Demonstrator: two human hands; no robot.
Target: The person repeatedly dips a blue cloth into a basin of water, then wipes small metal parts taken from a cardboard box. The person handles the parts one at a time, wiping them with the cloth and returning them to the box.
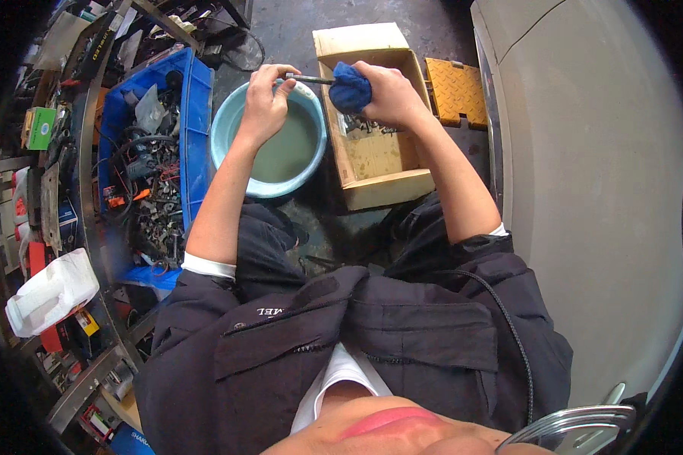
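Thumb and fingers of my left hand [266, 105] pinch one end of a slim metal rod [314, 79], possibly a socket extension bar. A crumpled blue cloth [350, 90] is gripped in my right hand [395, 98], and it wraps the rod's other end, which is hidden. Below my left hand stands a light blue plastic basin [282, 189] holding murky water [287, 145]. Under my right hand is an open cardboard box [378, 198] with several small metal parts [370, 125] inside, partly covered from view by my hand and the cloth.
A blue plastic crate [196, 131] full of mixed parts and cables stands left of the basin. Further left, a metal rack [85, 142] carries boxes and a white plastic jug [54, 293]. A yellow tread-plate ramp [456, 91] lies beyond the box; a vehicle's panel [592, 142] borders the right.
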